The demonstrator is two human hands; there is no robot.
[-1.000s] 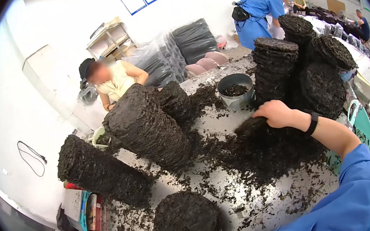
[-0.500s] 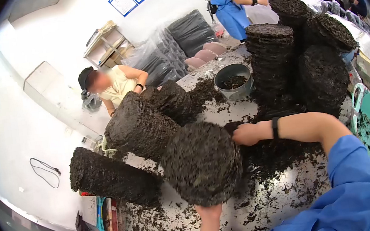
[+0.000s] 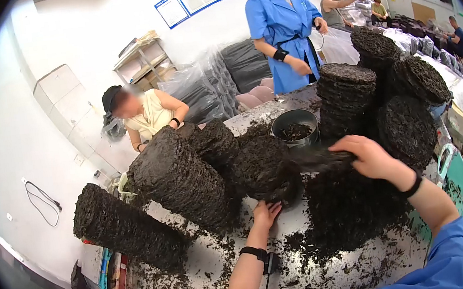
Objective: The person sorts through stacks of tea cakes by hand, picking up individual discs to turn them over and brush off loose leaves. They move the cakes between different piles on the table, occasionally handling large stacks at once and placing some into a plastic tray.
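Note:
In my right hand (image 3: 368, 154) is the edge of a round, dark sheet (image 3: 321, 158) that looks like dried seaweed, blurred by motion and seen nearly edge-on. The fingers are closed over its right end. My left hand (image 3: 267, 213), fingers stretched out, rests at the bottom edge of a dark round stack (image 3: 262, 166) of the same material. Left of that lies a large leaning roll-like stack (image 3: 181, 179). Loose dark flakes in a thick heap (image 3: 353, 210) cover the table under my right arm.
A metal pot (image 3: 295, 142) with flakes stands behind the sheet. Tall stacks (image 3: 346, 97) rise at the right, near a teal basket (image 3: 459, 187). Another long stack (image 3: 127, 230) lies at the left. A seated person (image 3: 151, 113) and a standing person in blue (image 3: 287, 35) are across the table.
The round face in front of me has moved away and up, and my left hand now sits at its bottom edge. My right hand has moved right with a sheet. The standing person has turned.

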